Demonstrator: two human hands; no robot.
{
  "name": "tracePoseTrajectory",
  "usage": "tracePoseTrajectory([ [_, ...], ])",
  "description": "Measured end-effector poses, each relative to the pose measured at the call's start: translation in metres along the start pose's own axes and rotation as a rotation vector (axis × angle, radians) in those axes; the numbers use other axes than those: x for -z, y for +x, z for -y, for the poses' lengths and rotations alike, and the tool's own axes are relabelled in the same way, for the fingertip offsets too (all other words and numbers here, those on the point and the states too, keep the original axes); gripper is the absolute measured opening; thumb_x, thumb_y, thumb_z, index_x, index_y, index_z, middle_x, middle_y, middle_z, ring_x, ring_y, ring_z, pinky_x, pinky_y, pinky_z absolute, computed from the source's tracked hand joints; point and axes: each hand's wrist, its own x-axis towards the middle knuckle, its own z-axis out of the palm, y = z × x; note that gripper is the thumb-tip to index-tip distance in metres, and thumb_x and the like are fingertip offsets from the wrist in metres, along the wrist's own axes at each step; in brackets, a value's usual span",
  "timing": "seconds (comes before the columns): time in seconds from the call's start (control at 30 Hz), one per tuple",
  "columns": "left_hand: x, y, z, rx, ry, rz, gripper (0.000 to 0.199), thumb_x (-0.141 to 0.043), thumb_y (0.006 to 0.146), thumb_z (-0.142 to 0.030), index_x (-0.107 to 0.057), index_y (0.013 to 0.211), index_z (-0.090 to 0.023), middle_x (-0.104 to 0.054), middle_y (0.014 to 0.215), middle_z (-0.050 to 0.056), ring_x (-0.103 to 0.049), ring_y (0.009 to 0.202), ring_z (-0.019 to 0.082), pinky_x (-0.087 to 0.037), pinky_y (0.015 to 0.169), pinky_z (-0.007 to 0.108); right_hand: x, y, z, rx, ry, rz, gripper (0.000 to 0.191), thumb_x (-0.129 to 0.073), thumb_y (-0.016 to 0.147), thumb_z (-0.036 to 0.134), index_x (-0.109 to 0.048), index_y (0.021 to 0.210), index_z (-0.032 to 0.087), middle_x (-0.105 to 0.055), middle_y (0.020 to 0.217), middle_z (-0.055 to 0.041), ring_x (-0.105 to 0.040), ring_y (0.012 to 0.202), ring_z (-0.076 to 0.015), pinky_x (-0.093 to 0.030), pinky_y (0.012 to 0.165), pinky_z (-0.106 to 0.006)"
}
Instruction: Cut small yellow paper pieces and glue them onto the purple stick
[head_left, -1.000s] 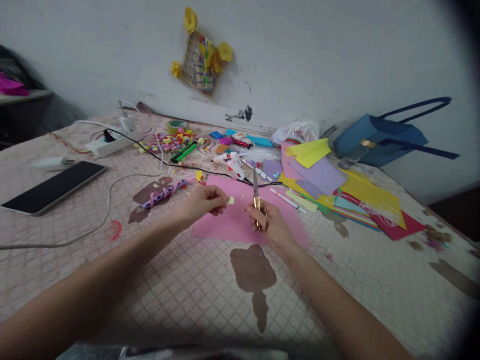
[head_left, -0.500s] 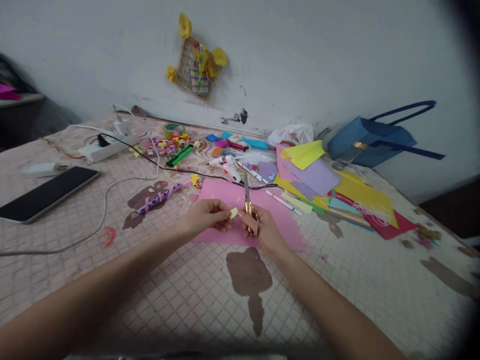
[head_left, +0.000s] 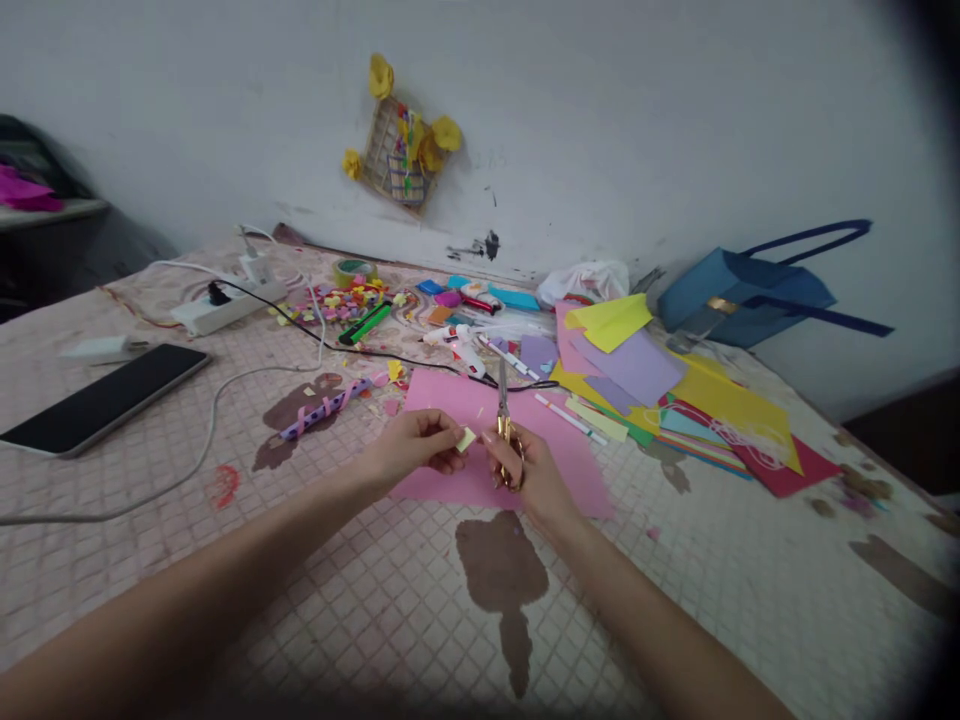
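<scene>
Between thumb and fingers, my left hand pinches a small pale yellow piece of paper. My right hand is wrapped round gold-handled scissors, whose blades point up and away from me and look closed. The scissors stand a little to the right of the paper piece, apart from it. Both hands are over a pink sheet lying on the table. Just beyond the sheet rests a white glue gun.
A purple tube wrapped in pink ribbon and a phone lie to the left. Behind are a power strip, a green cutter and colourful scraps. Coloured sheets and a blue bag occupy the right.
The view has tilted up slightly, so everything sits a little lower. The yellow paper piece has turned in my left fingers. My right hand still holds the scissors.
</scene>
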Motion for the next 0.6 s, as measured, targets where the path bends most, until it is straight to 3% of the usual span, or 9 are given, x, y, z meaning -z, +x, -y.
tracePoseTrajectory([
  [0.2,-0.0031,0.0011,0.0067,-0.015,0.068,0.068,0.029,-0.066,0.071,-0.038,-0.055,0.073,-0.012,-0.065,0.064,0.004,-0.060,0.055,0.011,-0.050,0.060,0.026,0.0000,-0.0027,0.0002,-0.033,-0.043,0.081,0.023,-0.059,0.078,0.039,-0.049,0.074,0.018,-0.043,0.049,0.0075,-0.038,0.040,-0.0062,-0.026,0.037,-0.017],
  [0.6,-0.0033,-0.0010,0.0068,-0.082,0.108,0.143,0.027,-0.063,0.074,-0.038,-0.054,0.074,-0.013,-0.055,0.057,-0.001,-0.052,0.053,0.009,-0.041,0.054,0.022,0.0007,-0.0030,-0.0020,-0.046,-0.051,0.095,0.022,-0.054,0.081,0.037,-0.047,0.072,0.018,-0.045,0.049,0.0070,-0.039,0.040,-0.0065,-0.029,0.039,-0.018],
])
